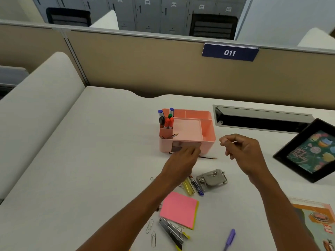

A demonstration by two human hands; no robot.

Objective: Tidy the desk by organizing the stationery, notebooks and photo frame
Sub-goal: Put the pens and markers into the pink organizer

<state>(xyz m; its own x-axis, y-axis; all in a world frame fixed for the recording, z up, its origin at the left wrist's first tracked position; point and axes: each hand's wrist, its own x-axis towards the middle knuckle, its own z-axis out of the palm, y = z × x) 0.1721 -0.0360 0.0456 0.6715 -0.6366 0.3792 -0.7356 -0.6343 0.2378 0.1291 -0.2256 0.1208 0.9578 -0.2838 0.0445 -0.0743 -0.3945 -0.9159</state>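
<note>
Step in hand, as judged: loose stationery is being gathered into the pink plastic compartmented organiser (208,144), which sits on the white tabletop (90,160). Blue-capped markers & orange pens (166,120) are stood in its left rear cell. Its wide middle tray is seen bare.

The left grip (181,160) is seen just in front of the organiser, at its drawer face. Its fingers are bent down over a thin wooden pencil (208,157) lying along the organiser's front wall. Both pencil ends show past the fingers. Whether the pencil is pinched yet cannot be told, as the fingertips are hidden. The right grip (241,151) is held in the air just right of the organiser's front corner, released, w/ fingers loosely curled & nothing in them.

Nearer than the organiser are found:
- a grey metal hole punch (212,178)
- a pink sticky-note pad (179,208)
- a silver stapler (171,230)
- a purple pen (230,236)

Well right of the organiser a black-edged photo frame (308,151) is seen tilted. A colourful notebook (315,220) lies right of & nearer than the organiser.

Next move, prob.: the pencil is to be pinched, lifted & dropped into the organiser's left front cell, where other pencils are kept. A fingertip pinch is called for, since the pencil is thin & flat on the tabletop. The organiser should not be shoved.
</note>
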